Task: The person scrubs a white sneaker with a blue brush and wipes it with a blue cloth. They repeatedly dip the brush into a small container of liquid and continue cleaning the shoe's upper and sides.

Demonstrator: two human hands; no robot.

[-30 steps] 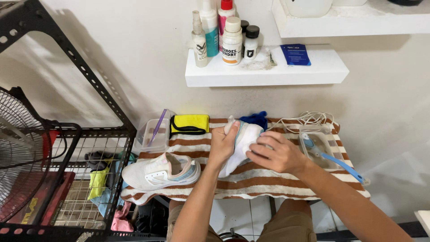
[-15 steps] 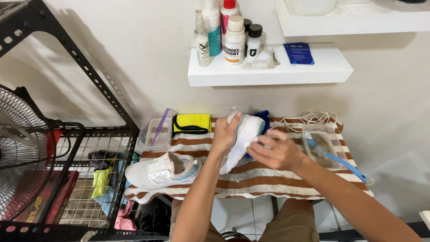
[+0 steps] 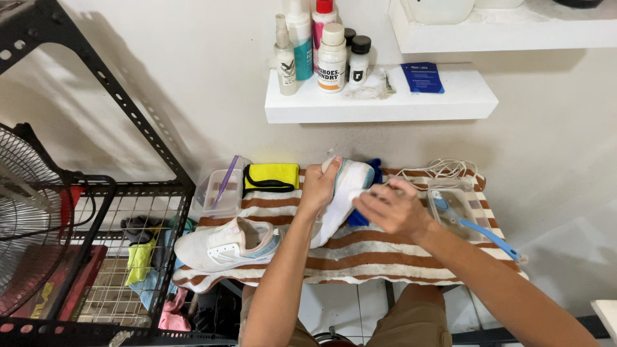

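My left hand (image 3: 319,186) grips a white sneaker (image 3: 344,196) by its heel end and holds it tilted above the brown-and-white striped towel (image 3: 360,257). Against the shoe's right side rests my right hand (image 3: 392,209), fingers curled; whether it holds a cloth I cannot tell. A blue cloth (image 3: 361,215) shows from behind the shoe. The second white sneaker (image 3: 225,244) lies on its side on the towel's left part.
A clear tub with a purple brush (image 3: 218,193), a yellow-and-black pouch (image 3: 271,177), a clear tub with a blue brush (image 3: 463,215) and white laces (image 3: 443,169) sit on the towel. Bottles (image 3: 321,48) stand on a wall shelf. A black wire rack (image 3: 122,257) and fan (image 3: 26,218) stand left.
The sneaker in my hands has tilted a little and my right hand has shifted slightly along its side. The camera has moved a bit.
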